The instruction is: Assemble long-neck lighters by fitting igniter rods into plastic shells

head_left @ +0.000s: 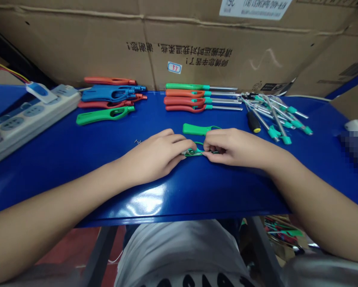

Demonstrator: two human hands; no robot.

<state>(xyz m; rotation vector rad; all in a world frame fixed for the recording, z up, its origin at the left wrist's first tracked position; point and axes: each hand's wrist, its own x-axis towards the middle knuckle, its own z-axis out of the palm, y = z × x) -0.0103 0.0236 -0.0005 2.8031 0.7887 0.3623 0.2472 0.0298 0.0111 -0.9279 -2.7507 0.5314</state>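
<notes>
Blue tabletop (220, 191), cardboard (91, 52) standing behind it. Near its front edge, the left hand (162, 155) grips the left end of a green casing (196, 153) with thumb and fingers; the right hand (229, 146) is curled closed at the other end, thumb to forefinger, what it pinches too small to tell. Just beyond lies a green piece (193, 129), partly behind the right hand. Screws (137, 141) sit beside the left hand. Farther out: coloured handles (103, 117) and a power strip (26, 119) left, four lighters (183, 100) mid-table, a screwdriver (252, 122) and metal tubes (277, 117) right.
</notes>
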